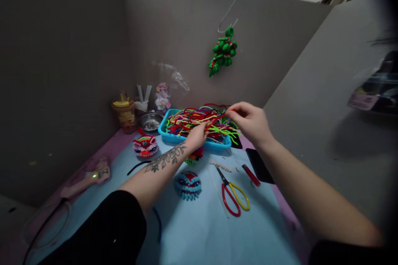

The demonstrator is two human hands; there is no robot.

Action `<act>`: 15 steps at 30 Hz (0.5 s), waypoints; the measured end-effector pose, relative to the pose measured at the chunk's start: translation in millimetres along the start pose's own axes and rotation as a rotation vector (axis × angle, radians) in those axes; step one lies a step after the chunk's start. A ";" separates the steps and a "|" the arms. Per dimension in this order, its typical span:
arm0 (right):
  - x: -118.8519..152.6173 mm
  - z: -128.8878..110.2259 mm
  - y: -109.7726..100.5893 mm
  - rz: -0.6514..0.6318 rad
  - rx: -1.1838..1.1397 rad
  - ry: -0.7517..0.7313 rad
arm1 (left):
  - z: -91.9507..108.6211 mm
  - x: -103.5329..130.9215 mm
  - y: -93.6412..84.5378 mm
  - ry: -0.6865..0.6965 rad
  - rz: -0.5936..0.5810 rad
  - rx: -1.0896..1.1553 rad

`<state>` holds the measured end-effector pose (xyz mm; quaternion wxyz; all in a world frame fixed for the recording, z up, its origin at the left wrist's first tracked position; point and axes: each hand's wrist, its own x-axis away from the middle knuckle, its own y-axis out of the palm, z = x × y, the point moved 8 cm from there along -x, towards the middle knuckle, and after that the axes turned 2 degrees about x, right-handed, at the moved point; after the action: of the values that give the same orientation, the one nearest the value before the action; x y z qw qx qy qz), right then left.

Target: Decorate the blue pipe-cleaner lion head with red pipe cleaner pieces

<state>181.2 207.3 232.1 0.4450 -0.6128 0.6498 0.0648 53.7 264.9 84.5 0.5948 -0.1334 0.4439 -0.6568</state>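
Observation:
Over a blue plastic basket (174,137) heaped with coloured pipe cleaners, both of my hands are at work. My left hand (197,136) is closed on red pipe cleaners (215,121) at the basket's front. To its right, my right hand (250,121) pinches the far end of the red strands between thumb and fingertips. Whether one strand or a few run between the hands is hard to make out. Beneath my left wrist sits a red and green pipe-cleaner piece (194,157), partly hidden. A blue and red lion-like head (188,185) lies nearer me.
Scissors (231,192) with red and yellow handles lie beside a red-handled tool (251,175) and a black phone-like slab (259,165). At left are a glue gun (90,178), a pink lion-like head (145,145), a metal bowl (151,122) and a cup (124,114). Green pipe-cleaner work (223,52) hangs from a hook.

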 end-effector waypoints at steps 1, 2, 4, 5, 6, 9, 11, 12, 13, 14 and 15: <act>1.7 1.1 -16.2 0.080 -0.001 -0.006 | -5.4 -2.9 6.8 -0.008 -0.055 -0.066; 2.7 3.2 -33.3 0.159 -0.015 -0.008 | -11.0 -4.6 9.6 -0.019 -0.084 -0.104; 5.7 9.2 -71.7 0.373 -0.096 -0.008 | -22.7 -7.2 8.6 -0.048 -0.104 -0.155; 8.5 12.6 -90.0 0.486 -0.143 -0.005 | -29.1 -8.7 6.6 -0.071 -0.103 -0.171; 12.5 15.8 -106.2 0.595 -0.191 0.001 | -35.4 -10.4 5.0 -0.095 -0.107 -0.190; 28.4 21.2 -134.1 0.812 -0.325 0.009 | -46.6 -14.0 3.0 -0.156 -0.142 -0.229; 41.0 21.1 -136.7 0.864 -0.393 0.002 | -42.4 -11.2 0.6 -0.164 -0.161 -0.235; 48.0 20.7 -134.4 0.870 -0.414 0.000 | -36.3 -7.2 -1.9 -0.157 -0.160 -0.233; 54.6 20.4 -129.8 0.856 -0.426 0.005 | -28.3 -1.1 -5.4 -0.144 -0.152 -0.230; 61.4 20.2 -123.9 0.836 -0.438 0.011 | -19.2 7.0 -9.9 -0.130 -0.135 -0.228; 68.3 20.4 -117.1 0.812 -0.449 0.021 | -9.5 16.8 -15.2 -0.111 -0.107 -0.222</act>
<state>301.4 141.5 229.1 0.2332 -0.3908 0.8115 0.3665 32.6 252.2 84.5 0.5641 -0.2581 0.4724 -0.6261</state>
